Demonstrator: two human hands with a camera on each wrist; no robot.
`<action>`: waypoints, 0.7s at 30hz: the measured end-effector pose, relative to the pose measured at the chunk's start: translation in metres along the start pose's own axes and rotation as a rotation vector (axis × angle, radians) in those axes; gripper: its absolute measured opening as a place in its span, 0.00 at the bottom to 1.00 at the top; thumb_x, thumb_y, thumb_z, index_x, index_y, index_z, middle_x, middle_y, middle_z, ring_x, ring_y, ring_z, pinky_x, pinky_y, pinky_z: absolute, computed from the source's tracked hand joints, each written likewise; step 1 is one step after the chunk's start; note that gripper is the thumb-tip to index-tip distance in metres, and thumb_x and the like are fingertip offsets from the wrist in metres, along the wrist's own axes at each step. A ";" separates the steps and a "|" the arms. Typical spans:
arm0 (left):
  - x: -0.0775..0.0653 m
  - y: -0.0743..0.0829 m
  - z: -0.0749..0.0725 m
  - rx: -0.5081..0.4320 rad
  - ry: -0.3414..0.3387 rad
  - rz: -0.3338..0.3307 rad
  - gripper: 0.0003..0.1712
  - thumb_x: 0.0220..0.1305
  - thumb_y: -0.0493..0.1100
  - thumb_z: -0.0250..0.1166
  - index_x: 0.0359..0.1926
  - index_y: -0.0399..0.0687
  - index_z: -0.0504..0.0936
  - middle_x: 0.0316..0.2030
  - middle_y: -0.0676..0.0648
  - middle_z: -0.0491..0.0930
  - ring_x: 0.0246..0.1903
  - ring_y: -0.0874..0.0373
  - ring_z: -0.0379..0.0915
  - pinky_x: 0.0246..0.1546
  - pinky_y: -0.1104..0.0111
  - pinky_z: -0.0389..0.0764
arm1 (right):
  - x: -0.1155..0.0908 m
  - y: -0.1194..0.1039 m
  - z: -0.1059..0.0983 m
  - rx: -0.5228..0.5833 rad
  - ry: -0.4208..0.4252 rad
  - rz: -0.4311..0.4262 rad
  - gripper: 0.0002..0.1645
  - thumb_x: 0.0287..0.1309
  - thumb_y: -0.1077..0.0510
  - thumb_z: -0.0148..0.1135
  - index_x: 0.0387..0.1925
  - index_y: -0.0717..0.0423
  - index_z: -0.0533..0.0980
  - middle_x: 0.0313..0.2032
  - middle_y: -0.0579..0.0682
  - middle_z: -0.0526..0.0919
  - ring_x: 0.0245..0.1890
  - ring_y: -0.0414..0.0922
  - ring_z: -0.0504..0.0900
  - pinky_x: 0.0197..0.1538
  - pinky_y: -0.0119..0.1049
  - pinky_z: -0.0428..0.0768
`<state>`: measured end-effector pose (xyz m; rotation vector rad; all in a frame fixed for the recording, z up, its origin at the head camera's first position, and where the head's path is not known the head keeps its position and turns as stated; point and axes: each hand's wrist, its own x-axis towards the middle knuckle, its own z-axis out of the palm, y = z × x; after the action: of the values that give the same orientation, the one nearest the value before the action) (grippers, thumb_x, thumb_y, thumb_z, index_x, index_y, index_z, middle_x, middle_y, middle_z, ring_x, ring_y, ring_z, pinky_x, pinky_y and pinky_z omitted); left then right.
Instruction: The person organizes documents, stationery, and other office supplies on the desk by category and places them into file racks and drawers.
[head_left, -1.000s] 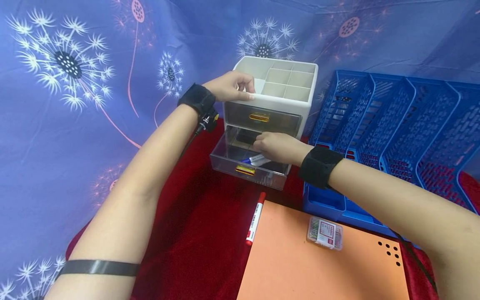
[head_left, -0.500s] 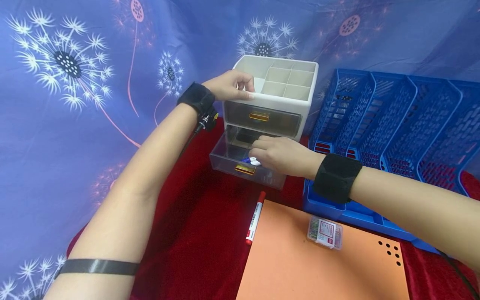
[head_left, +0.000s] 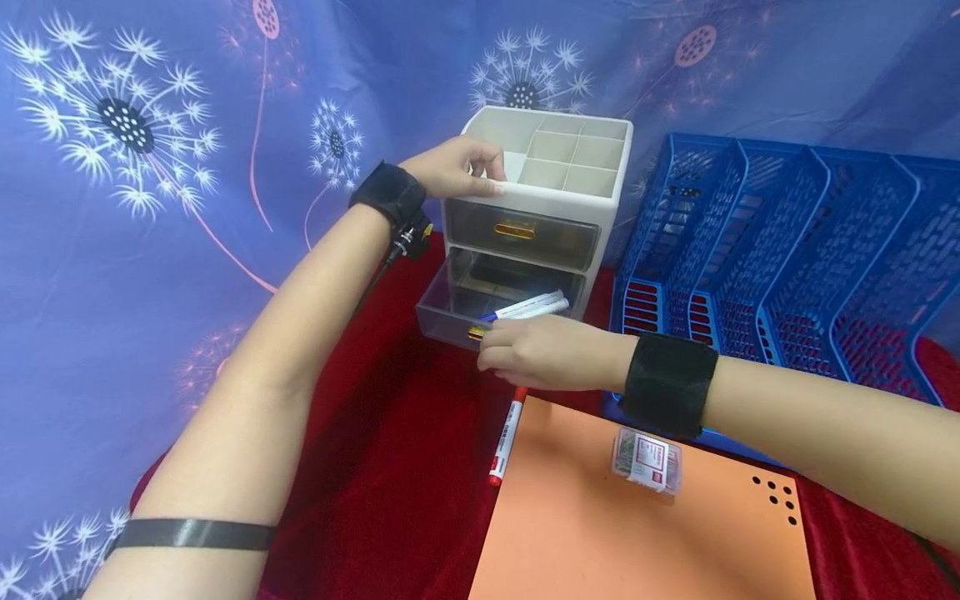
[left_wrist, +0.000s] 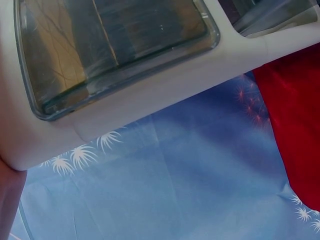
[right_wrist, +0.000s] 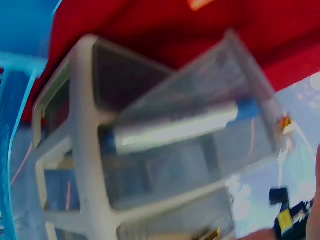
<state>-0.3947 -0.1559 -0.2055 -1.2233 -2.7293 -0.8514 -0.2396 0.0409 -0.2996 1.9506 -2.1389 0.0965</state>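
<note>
My left hand point(head_left: 457, 169) holds the front rim of a white desk organizer point(head_left: 551, 195), thumb on the outside and fingers reaching in. Below, the organizer's clear lower drawer point(head_left: 442, 321) is pulled out. White markers with blue point(head_left: 528, 306) lie slanted inside it; one white marker point(right_wrist: 175, 131) shows blurred in the right wrist view. My right hand point(head_left: 551, 354), loosely bent and holding nothing, is in front of the drawer and covers part of its gold handle point(head_left: 476, 332). In the right wrist view the handle point(right_wrist: 286, 124) stands apart from the hand at the edge.
A red-capped marker point(head_left: 507, 442) lies on the red cloth point(head_left: 375, 467) along an orange board point(head_left: 585, 533). On the board sits a small clear box of clips point(head_left: 647, 461). Blue file racks point(head_left: 780, 275) stand at right. The organizer's upper drawer point(head_left: 525, 237) is closed.
My right hand has left the drawer's inside and come toward me, down to its front. The markers in the drawer are now uncovered. My left hand keeps its hold.
</note>
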 end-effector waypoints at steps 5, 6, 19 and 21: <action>0.000 0.000 -0.003 0.006 -0.003 -0.002 0.05 0.59 0.40 0.64 0.30 0.44 0.78 0.23 0.52 0.70 0.27 0.58 0.63 0.31 0.70 0.61 | -0.003 -0.010 0.017 0.045 -0.113 -0.018 0.11 0.56 0.58 0.65 0.42 0.53 0.79 0.39 0.46 0.80 0.42 0.39 0.78 0.46 0.27 0.77; 0.000 0.000 -0.003 0.004 -0.005 -0.004 0.05 0.59 0.40 0.64 0.30 0.44 0.78 0.23 0.52 0.70 0.27 0.58 0.63 0.31 0.70 0.61 | -0.004 -0.011 0.021 0.051 -0.126 -0.013 0.11 0.56 0.58 0.65 0.41 0.53 0.79 0.39 0.45 0.80 0.42 0.39 0.78 0.45 0.27 0.77; -0.001 -0.002 -0.002 -0.018 -0.003 -0.005 0.05 0.59 0.40 0.64 0.30 0.44 0.77 0.24 0.52 0.70 0.27 0.58 0.63 0.31 0.69 0.62 | -0.018 -0.018 0.065 0.173 -0.256 0.049 0.14 0.53 0.56 0.67 0.44 0.51 0.79 0.41 0.43 0.80 0.43 0.37 0.76 0.45 0.23 0.75; 0.000 -0.001 -0.001 -0.024 -0.005 -0.005 0.05 0.59 0.40 0.64 0.30 0.44 0.77 0.24 0.52 0.70 0.28 0.58 0.63 0.31 0.69 0.61 | -0.020 -0.018 0.069 0.172 -0.255 0.042 0.14 0.53 0.56 0.68 0.43 0.51 0.79 0.40 0.43 0.80 0.43 0.36 0.76 0.44 0.22 0.74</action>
<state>-0.3953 -0.1571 -0.2055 -1.2252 -2.7345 -0.8856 -0.2298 0.0435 -0.3732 2.1139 -2.4048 0.0413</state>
